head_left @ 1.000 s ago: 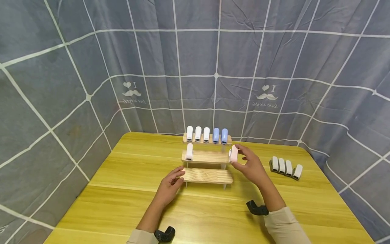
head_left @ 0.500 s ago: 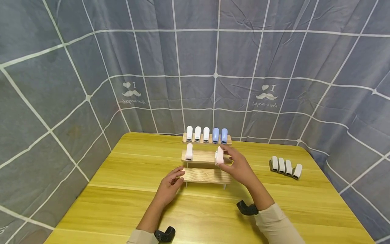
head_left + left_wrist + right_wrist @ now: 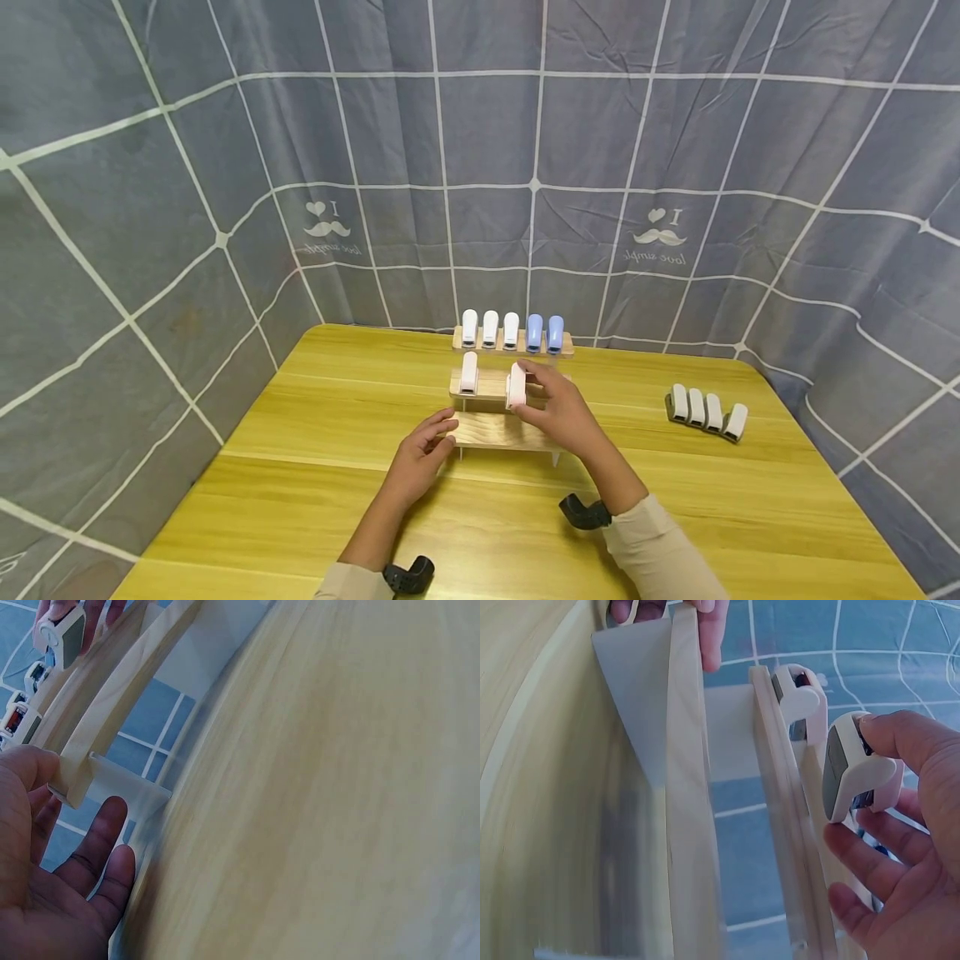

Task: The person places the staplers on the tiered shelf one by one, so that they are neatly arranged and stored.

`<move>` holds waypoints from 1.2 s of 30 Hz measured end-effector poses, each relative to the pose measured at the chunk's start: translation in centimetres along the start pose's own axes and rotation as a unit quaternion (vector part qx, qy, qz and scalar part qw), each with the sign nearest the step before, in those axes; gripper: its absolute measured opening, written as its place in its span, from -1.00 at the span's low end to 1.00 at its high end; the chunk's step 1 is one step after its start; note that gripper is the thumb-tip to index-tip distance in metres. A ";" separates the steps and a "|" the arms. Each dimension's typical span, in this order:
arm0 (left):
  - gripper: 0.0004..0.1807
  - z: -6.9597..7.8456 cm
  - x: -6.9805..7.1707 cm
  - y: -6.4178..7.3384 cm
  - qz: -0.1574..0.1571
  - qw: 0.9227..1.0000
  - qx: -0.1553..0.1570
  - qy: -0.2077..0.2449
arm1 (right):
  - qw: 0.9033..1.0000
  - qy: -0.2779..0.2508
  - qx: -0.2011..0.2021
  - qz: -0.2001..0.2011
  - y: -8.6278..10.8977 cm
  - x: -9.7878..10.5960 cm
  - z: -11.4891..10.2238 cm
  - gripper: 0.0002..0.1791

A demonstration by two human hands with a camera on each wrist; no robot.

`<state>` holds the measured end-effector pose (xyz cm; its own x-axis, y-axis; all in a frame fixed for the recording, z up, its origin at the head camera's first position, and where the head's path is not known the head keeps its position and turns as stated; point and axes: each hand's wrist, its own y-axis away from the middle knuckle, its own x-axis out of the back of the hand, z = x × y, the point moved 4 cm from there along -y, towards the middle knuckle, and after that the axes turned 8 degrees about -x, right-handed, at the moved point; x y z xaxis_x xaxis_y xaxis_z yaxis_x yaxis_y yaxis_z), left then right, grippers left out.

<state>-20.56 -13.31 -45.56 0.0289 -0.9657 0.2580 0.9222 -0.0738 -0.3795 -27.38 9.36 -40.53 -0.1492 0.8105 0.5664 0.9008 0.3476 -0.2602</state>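
Note:
My right hand [image 3: 561, 410] pinches a pale pink and white mini stapler [image 3: 516, 387] between thumb and fingers, over the middle tier of a three-tier wooden stand [image 3: 498, 432]. In the right wrist view the held stapler [image 3: 844, 769] shows its grey base, close to the tier's front edge. Another pink stapler [image 3: 468, 373] stands at that tier's left end. My left hand [image 3: 417, 460] holds the left end of the lowest tier between thumb and index finger, its other fingers loose. Three white staplers [image 3: 491, 330] and two blue staplers [image 3: 534, 333] line the top tier.
Several white staplers with dark bases [image 3: 705, 412] stand in a row on the right of the yellow wood-grain table [image 3: 300, 492]. A grey curtain [image 3: 390, 167] with white lines hangs behind and at both sides.
My right hand has carried the pink stapler leftward, from the right end of the middle tier to about its middle. The left hand has stayed at the stand's left end.

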 end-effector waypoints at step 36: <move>-0.69 -0.6 0.1 -0.2 -0.017 1.000 0.007 -0.009 | 0.998 0.055 -0.011 0.027 -3.0 -3.1 0.0 -0.29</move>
<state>-21.00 -13.54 -45.99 0.0049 -0.9583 0.2858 0.9284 -0.1018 -0.3573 -29.61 5.80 -41.54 -0.0557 0.7707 0.6347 0.9154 0.2933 -0.2757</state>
